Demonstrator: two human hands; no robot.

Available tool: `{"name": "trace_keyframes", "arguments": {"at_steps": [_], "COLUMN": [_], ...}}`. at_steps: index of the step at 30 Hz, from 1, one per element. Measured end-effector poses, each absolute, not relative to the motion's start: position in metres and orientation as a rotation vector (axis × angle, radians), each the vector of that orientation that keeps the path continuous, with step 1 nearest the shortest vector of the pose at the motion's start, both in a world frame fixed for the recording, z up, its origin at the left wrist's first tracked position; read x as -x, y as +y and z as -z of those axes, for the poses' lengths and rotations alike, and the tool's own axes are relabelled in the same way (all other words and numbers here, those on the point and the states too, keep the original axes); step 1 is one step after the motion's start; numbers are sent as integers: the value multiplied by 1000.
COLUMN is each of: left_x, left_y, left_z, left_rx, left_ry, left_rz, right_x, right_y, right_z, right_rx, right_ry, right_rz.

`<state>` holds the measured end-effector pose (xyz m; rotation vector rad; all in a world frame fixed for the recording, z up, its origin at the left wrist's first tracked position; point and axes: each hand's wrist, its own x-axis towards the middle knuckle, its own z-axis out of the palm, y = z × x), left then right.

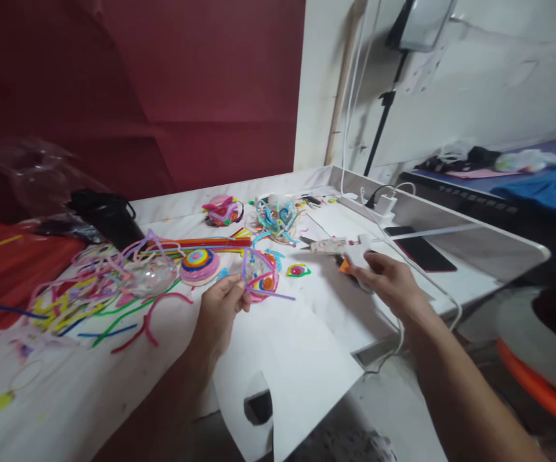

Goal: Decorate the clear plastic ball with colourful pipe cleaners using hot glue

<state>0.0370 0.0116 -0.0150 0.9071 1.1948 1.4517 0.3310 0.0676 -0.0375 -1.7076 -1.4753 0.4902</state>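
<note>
Pinched between the fingers of my left hand is a purple pipe cleaner, bent into a loop with one end pointing right. Just behind it lies a round pink-edged piece with orange and blue coils, partly covered by the loop. My right hand is closed around the rear of a clear glue gun with an orange trigger. The gun's tip points left, and a long glue stick extends from its back. A small eye-shaped coil rests between the hands.
Loose pipe cleaners, a clear ball and a striped coiled dome are left. Decorated balls stand behind. White paper overhangs the front edge. A phone and white cable lie right.
</note>
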Motion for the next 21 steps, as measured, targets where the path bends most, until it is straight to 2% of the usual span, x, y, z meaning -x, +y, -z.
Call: {"name": "trace_keyframes", "arguments": {"at_steps": [3, 5, 9, 16, 21], "left_x": [-36, -36, -35, -33, -32], "left_y": [11, 11, 11, 10, 10], "left_z": [16, 16, 16, 16, 15], "left_rx": [-894, -892, -889, -906, -882], "left_ry": [1162, 1148, 1124, 1054, 1035], "left_rz": [-1454, -1456, -1455, -1420, -1421], "right_x": [-320, -309, -290, -283, -281], "right_y": [42, 24, 1, 0, -5], "right_z": [23, 10, -3, 14, 8], "right_rx": [1399, 1378, 1270, 1252, 1156], "right_ry": [-1217, -1168, -1126, -1331, -1393], "right_rz": [-842, -956, -1058, -1102, -1158]}}
